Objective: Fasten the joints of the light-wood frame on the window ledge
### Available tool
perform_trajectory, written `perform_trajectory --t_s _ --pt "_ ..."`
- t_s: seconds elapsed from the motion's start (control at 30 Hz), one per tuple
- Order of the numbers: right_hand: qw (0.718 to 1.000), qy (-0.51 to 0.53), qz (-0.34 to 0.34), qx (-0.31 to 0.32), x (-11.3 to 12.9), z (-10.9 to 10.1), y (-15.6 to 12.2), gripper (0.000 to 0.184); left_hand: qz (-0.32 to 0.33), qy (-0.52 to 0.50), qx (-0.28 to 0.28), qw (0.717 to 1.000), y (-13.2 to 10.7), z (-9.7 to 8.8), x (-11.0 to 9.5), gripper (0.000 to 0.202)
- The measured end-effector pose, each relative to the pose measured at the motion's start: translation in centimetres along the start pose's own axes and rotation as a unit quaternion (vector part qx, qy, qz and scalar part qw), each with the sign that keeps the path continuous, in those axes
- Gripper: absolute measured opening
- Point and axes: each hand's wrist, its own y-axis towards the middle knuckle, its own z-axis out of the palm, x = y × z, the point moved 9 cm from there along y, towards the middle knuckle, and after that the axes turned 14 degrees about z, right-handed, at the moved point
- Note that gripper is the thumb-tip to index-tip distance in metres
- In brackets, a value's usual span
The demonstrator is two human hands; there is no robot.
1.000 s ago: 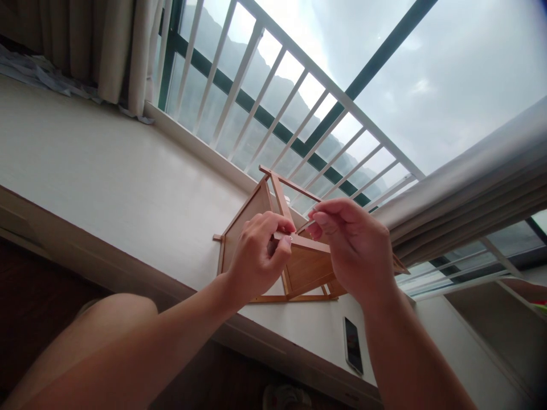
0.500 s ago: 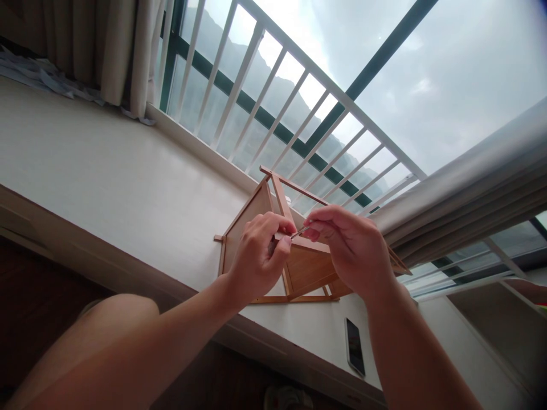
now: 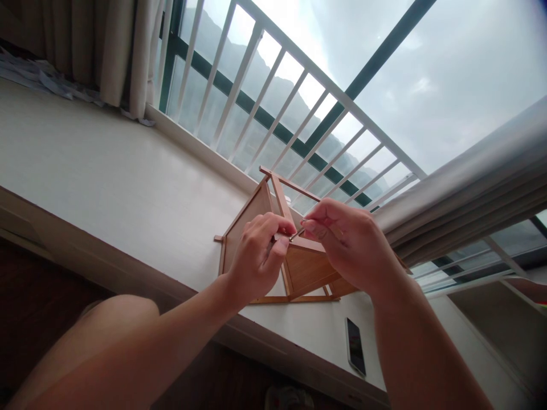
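Observation:
A small wooden frame [image 3: 307, 273] with bars and brown panels, like a little rack or stool, stands tilted in view on the white ledge. My left hand [image 3: 262, 250] is closed around the near upper corner of this frame, thumb and forefinger pinched at the joint. Between the two hands runs a thin metal rod [image 3: 296, 234], hex-key-like, its lower tip at the corner by my left fingertips. My right hand [image 3: 348, 242] is closed, pinching the rod's upper end between thumb and fingers. The rod's exact shape is partly hidden by the fingers.
A dark-screened phone [image 3: 355, 346] lies on the white ledge [image 3: 128, 188] near its front edge. Behind the frame are white railings [image 3: 280, 117] and a window. Curtains [image 3: 123, 57] hang at both sides. My bare knee [image 3: 123, 319] is at lower left.
My right hand has turned and shifted slightly left and up around the rod, its fingers nearer the corner. My left hand and the wooden frame have stayed in place.

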Motion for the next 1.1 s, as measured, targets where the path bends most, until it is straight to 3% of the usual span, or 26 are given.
perform_trajectory --t_s 0.3,0.53,0.77,1.1 --pt "0.994 0.021 0.089 -0.060 -1.0 0.3 0.2 0.021 -0.001 0.015 0.000 1.000 0.0 -0.1 -0.1 0.020" --pt "0.987 0.119 0.065 -0.087 -1.1 -0.8 0.1 0.012 -0.008 0.013 0.005 1.000 0.2 0.0 -0.1 0.019" --pt "0.990 0.131 0.044 -0.017 -1.1 0.0 -0.1 0.012 -0.002 0.017 0.004 1.000 0.2 0.0 -0.1 0.020" --pt "0.990 0.141 0.030 -0.009 -1.0 0.5 -0.4 0.013 -0.001 0.009 -0.005 1.000 0.2 -0.1 -0.1 0.019"
